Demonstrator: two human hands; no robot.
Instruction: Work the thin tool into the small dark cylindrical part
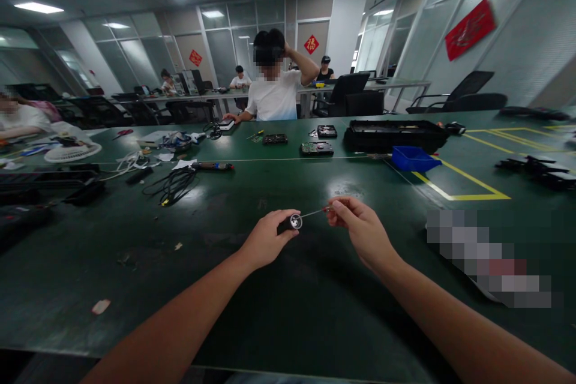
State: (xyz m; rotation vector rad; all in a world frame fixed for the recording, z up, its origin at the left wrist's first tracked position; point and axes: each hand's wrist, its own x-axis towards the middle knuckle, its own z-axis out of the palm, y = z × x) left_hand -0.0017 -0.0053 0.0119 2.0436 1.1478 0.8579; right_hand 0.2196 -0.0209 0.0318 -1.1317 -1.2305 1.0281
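My left hand is closed round a short black cylinder that looks like a small flashlight, its round silvery end turned toward me and to the right. Between the thumb and fingers of my right hand is the reddish handle of a thin screwdriver. The metal shaft points left, and its tip reaches the rim of the cylinder's end; whether it goes inside, I cannot tell. Both hands are above the green tabletop, near the middle of the view.
A blue bin and a long black casing stand at the back right. Hard drives lie beyond my hands. Black cables are on the left, a blurred-out flat object on the right. A person sits opposite.
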